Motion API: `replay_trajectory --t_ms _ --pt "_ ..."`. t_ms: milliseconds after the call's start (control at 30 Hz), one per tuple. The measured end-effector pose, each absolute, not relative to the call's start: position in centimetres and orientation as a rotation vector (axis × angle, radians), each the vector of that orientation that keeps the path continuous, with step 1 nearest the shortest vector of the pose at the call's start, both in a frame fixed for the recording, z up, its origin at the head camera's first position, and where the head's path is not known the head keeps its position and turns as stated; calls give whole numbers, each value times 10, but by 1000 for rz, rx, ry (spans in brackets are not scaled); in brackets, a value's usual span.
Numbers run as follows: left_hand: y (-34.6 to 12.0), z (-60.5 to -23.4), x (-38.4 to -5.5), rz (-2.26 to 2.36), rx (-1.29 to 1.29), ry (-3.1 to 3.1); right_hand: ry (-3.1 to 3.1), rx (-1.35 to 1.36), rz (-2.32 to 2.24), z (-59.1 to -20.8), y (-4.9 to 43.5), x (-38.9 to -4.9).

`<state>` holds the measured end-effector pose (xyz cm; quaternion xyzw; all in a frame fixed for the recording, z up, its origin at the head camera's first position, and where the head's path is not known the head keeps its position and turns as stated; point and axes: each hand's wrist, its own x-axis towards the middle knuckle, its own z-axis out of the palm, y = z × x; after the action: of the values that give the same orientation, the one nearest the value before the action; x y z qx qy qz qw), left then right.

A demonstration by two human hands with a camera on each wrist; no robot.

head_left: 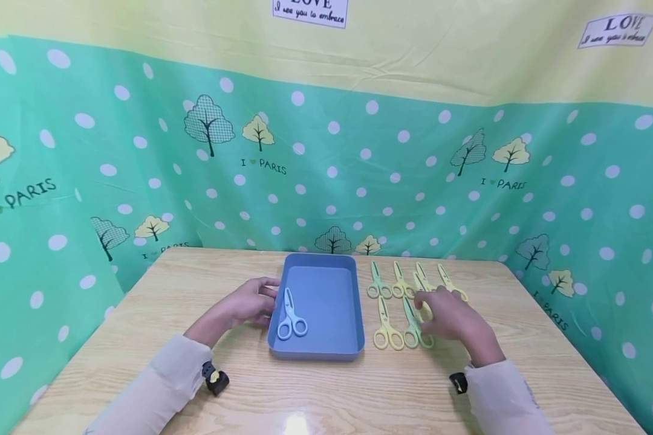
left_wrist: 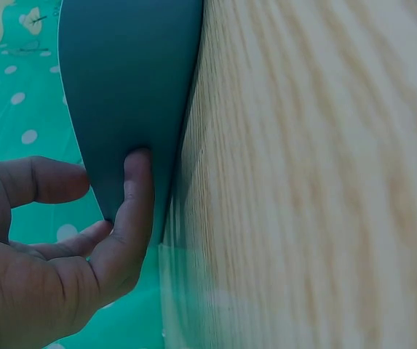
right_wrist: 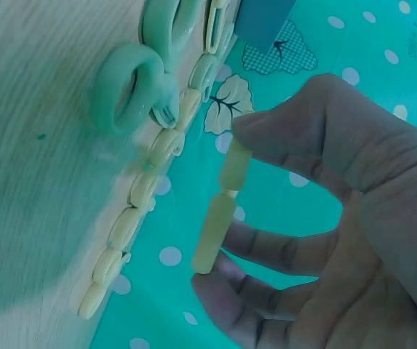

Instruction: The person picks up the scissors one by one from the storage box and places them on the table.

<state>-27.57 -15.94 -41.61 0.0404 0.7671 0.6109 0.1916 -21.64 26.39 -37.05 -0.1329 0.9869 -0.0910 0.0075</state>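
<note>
A pair of yellow scissors (right_wrist: 214, 233) is pinched by its handles between the thumb and fingers of my right hand (head_left: 450, 314); the hand hides part of it in the head view. Just below that hand lie green scissors (head_left: 410, 326), with yellow scissors (head_left: 383, 320) left of them. My left hand (head_left: 250, 300) is at the left side of a blue-grey tray (head_left: 326, 355). In the left wrist view, its fingertips (left_wrist: 139, 160) touch the tray's outer wall and rim. Light blue scissors (head_left: 289, 317) lie inside the tray, near its left wall.
A back row on the wooden table (head_left: 305, 399) holds green scissors (head_left: 376, 283) and several yellow ones (head_left: 399, 282), blades pointing away. A polka-dot curtain (head_left: 315, 181) hangs behind and along both sides.
</note>
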Motion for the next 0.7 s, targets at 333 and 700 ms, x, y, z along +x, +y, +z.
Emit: replay_trajectory --t_ms 333,700 --pt "-159 -417 -275 1718 105 2157 3005 -354 -266 -369 276 -220" --pt "-157 -413 -274 1719 114 2143 2864 -254 -344 -372 283 -219"
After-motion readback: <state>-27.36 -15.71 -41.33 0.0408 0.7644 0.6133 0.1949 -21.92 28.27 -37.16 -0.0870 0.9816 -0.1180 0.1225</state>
